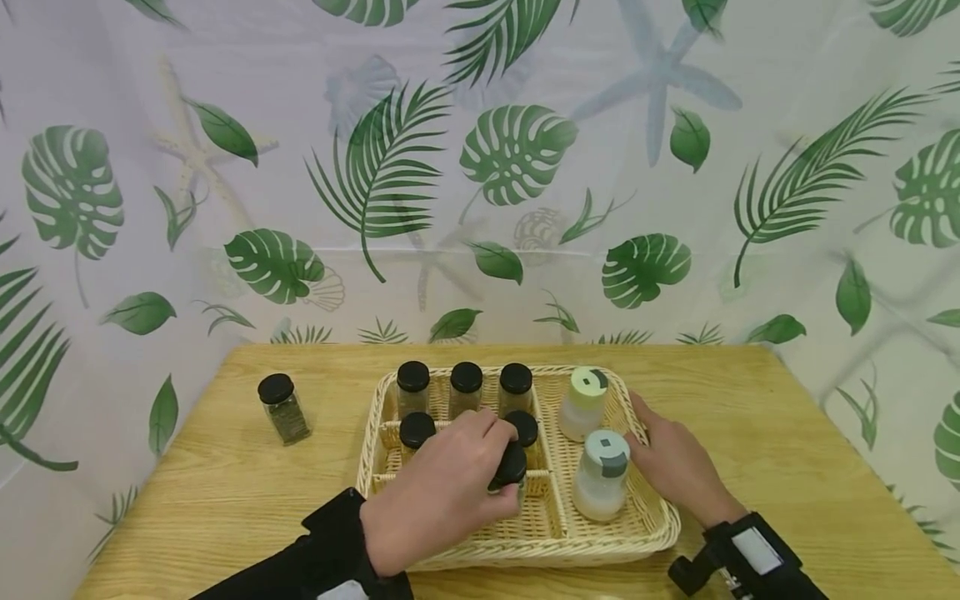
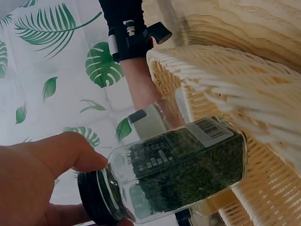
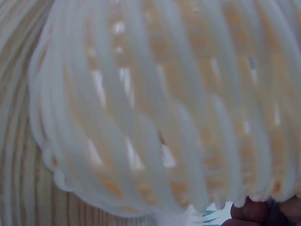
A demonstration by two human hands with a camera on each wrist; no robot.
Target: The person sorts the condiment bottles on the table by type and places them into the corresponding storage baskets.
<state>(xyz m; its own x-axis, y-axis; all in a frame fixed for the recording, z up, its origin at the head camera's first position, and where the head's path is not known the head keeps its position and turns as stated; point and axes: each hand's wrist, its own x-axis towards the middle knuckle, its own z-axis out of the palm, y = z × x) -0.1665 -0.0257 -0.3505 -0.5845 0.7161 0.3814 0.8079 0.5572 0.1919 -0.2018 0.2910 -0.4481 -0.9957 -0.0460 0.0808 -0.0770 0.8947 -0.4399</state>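
My left hand (image 1: 446,483) pinches a spice jar by its black lid (image 1: 510,465). In the left wrist view this glass jar (image 2: 188,165) lies tilted across the picture, with dried green herbs and a barcode label inside my grip's reach, above the basket weave. The wicker basket (image 1: 555,550) sits under it on the table, split into small compartments at left and a long one at right. At the basket's right rim, my right hand (image 1: 678,462) holds on, its fingertips (image 3: 249,212) showing at the weave in the right wrist view.
Black-lidded jars (image 1: 467,390) stand in the basket's back and middle compartments. The long compartment holds a yellow-lidded shaker (image 1: 583,412) and a pale blue-lidded one (image 1: 600,483). Another herb jar (image 1: 287,412) stands left of the basket on the wooden table (image 1: 202,500). A leaf-print cloth (image 1: 480,208) hangs behind.
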